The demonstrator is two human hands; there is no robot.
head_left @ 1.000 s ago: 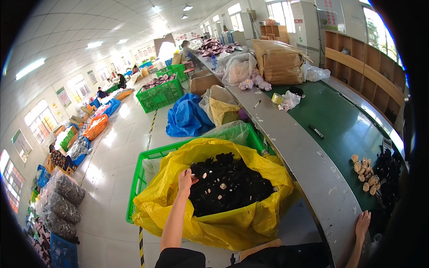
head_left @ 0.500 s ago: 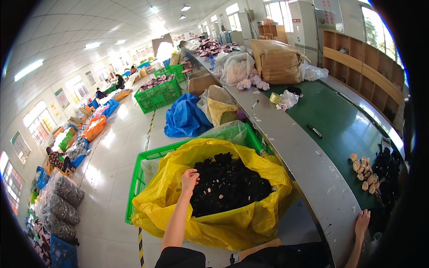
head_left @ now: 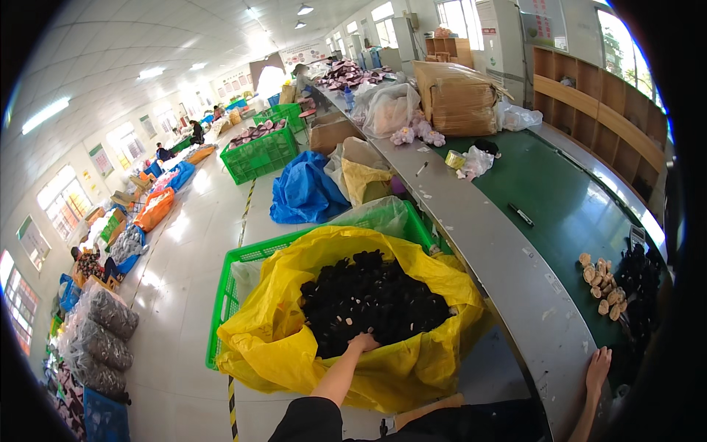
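My left hand (head_left: pixel 363 342) reaches into a wide yellow plastic bag (head_left: pixel 258 324) and touches the near side of a heap of small black fabric pieces (head_left: pixel 375 298). Its fingertips are hidden among them, so whether it grips one does not show. A few pale specks dot the heap. My right hand (head_left: pixel 598 368) lies on the grey metal edge of the worktable (head_left: pixel 508 272), fingers stretched out and holding nothing. Beyond it on the green surface lie a cluster of beige round-ended pieces (head_left: pixel 604 287) and a pile of black pieces (head_left: pixel 639 287).
The bag sits in a green plastic crate (head_left: pixel 221 324). A black marker (head_left: pixel 521 215), a yellow tape roll (head_left: pixel 454 160) and a big wrapped carton (head_left: pixel 456 99) are on the table. Past the crate stands a blue bag (head_left: pixel 305 188). Other people work far left.
My left hand has moved down and right, from above the bag's left part onto the black pieces. My right hand stays on the table edge.
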